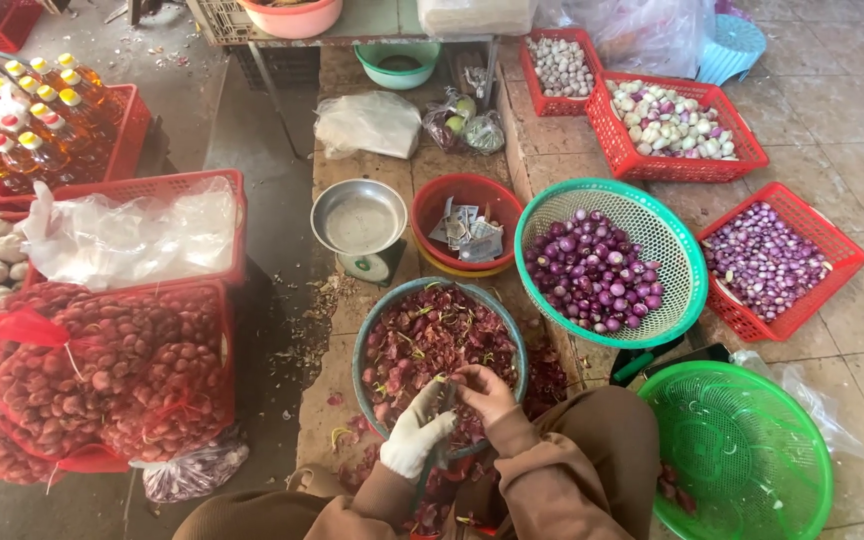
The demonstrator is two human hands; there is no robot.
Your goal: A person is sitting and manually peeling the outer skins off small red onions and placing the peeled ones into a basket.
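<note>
Item: shallot [449, 392], small, held over the near rim of the peelings basin [372, 330], a teal-rimmed bowl heaped with purple-red skins.

Handling note, as a judgement: peeling likely goes best close above the basin, so that skins drop into it, with the bulb pinched firmly and turned a little at a time.

Left hand [415, 435]: white glove, fingers curled against the shallot from the near side; a dark slim thing, perhaps a knife, runs beneath it, though this cannot be told for sure.

Right hand [485, 392]: bare, fingers bent tight around the shallot, just right of the glove.

Surroundings, by the basin: green colander [677, 290] of peeled purple shallots to its right; weighing scale [360, 222] just beyond it; red bowl [430, 200] of banknotes beyond it, right of the scale; netted sack [102, 380] of unpeeled shallots to its left; empty green basket [742, 450] at near right.
</note>
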